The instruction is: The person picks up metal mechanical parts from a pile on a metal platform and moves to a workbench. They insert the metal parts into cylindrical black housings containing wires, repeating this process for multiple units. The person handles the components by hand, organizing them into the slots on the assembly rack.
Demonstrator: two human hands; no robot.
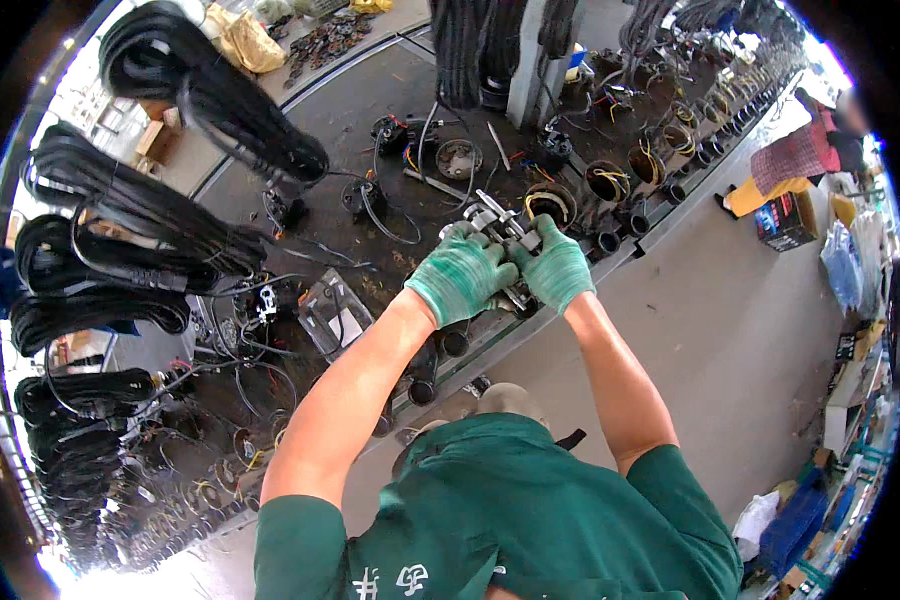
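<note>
Both of my hands, in green knit gloves, are closed around a silvery metal part with a shaft [490, 214] at the bench's near edge. My left hand [462, 275] grips it from the left, while my right hand [556, 264] holds its right side. The gloves cover much of the part, so its full shape is hidden. Just beyond my right hand stands a round, open-topped dark housing [551, 200] with a yellow wire inside. A pale metal rod [435, 186] and a round metal disc [459, 158] lie farther off on the bench.
Thick bundles of black cable [140, 205] hang on the left. Rows of similar housings [607, 180] line the dark bench [370, 120]. A grey box [335, 312] sits left of my arms. A metal post [538, 65] rises behind. At right, a person [805, 150] is near a cardboard box [786, 222].
</note>
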